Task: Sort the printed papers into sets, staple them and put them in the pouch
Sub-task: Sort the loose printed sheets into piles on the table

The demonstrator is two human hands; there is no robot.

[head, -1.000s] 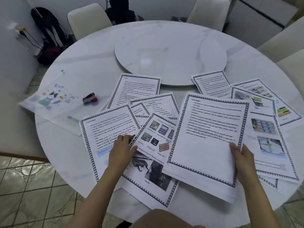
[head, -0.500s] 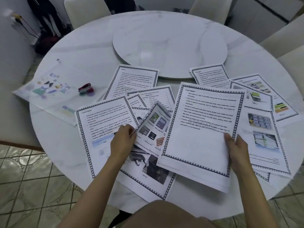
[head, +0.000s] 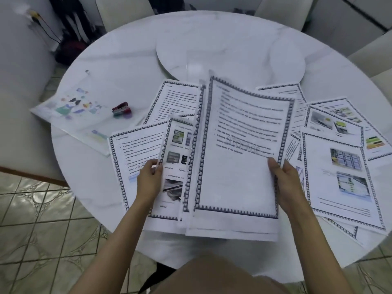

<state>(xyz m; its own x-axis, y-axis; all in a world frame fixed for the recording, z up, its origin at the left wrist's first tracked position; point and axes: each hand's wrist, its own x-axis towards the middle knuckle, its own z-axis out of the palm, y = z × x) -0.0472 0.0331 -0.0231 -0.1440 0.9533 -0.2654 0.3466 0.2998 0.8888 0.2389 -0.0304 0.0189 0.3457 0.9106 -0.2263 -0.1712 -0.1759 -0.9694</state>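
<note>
Lifted now, text sheet [head: 239, 183] pinched by right hand [head: 286, 179] fingers; left hand [head: 148, 179] grips picture page [head: 175, 153] (both raised).

Your left hand [head: 149, 179] and right hand [head: 285, 177] are bare, both forearms uncovered; you wear a plain tan garment [head: 212, 276].

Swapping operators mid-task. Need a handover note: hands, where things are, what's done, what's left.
Left hand: pinches the picture sheet by its left edge, tilted up off the table.
Right hand: holds the text sheets, more than one, raised by their right edge.
Loose sheets lie spread and overlapping on the table, on both sides.
Stapler and pouch lie on the left, in neither hand.
Done: sorting begun, no stapled set visible.
Left: finish the sets, staple them, fill the pouch.
</note>
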